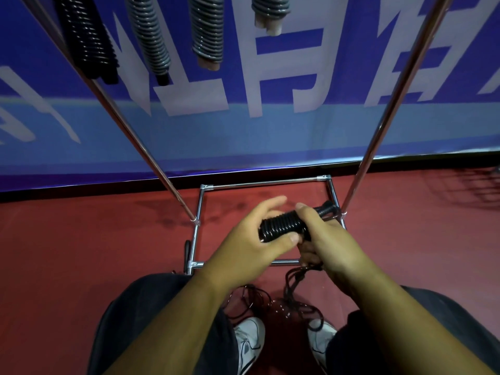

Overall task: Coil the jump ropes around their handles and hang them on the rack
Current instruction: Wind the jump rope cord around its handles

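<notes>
Red sports flooring (81, 253) underfoot, blue banner (270, 125) behind, and the action was right in the middle. Left hand (251, 236) had its thumb pressed flat on the black windings and its fingers reaching round the back, pinching the jump rope (281, 224) between them. Right hand (335, 247) was wrapped around the handles (328, 207), forefinger hooked over the top, one handle end poking out past the knuckles. Tight turns covered the end nearer the left hand. Tidy so far, and I'd call it roughly mid-wrap.

Trouble sat just below. The loose cord (293, 290) dropped from under the right palm into a tangled heap on the floor between the white shoes (249, 339). That heap was my worry: a knot, or a loop caught under a sole, could jerk the line as it was drawn up. If that thumb lifted, the windings might slacken or spring off.

Further out, the chrome rack (378, 131) stood just ahead, with four coiled ropes (207, 31) hanging up top. This one had not joined them. Reaching up with a loose end trailing could snag it on the rack's base bar.
</notes>
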A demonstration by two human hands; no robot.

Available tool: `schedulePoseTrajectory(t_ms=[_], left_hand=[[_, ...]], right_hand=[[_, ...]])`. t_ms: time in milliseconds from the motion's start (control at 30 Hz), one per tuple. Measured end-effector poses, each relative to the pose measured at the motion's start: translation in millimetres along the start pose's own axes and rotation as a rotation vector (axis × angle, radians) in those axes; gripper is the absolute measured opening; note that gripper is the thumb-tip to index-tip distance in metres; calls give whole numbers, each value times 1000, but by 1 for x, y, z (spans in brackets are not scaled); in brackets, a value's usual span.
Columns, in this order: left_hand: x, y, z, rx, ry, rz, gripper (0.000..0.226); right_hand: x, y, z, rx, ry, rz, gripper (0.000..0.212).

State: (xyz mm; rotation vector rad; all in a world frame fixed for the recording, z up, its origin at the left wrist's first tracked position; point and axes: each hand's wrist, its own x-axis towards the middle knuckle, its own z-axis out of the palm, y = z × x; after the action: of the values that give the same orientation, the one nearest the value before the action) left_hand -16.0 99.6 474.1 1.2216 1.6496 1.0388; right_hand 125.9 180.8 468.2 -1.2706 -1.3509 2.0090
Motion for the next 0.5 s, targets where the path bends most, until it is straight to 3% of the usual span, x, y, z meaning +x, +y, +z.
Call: schedulePoseTrajectory(t_ms=[67, 200, 300, 500], left_hand=[[2, 2, -5, -111, 5, -36, 39], [0, 9, -11, -336, -45, -148, 29], [-4, 12, -13, -358, -140, -131, 28], [-7, 14, -13, -267, -50, -19, 29]], right_hand=[[-3, -1, 1, -14, -47, -65, 48], [-9, -4, 3, -157, -142, -195, 58], [-9, -6, 2, -158, -190, -248, 56], [-9, -5, 5, -116, -241, -177, 63]])
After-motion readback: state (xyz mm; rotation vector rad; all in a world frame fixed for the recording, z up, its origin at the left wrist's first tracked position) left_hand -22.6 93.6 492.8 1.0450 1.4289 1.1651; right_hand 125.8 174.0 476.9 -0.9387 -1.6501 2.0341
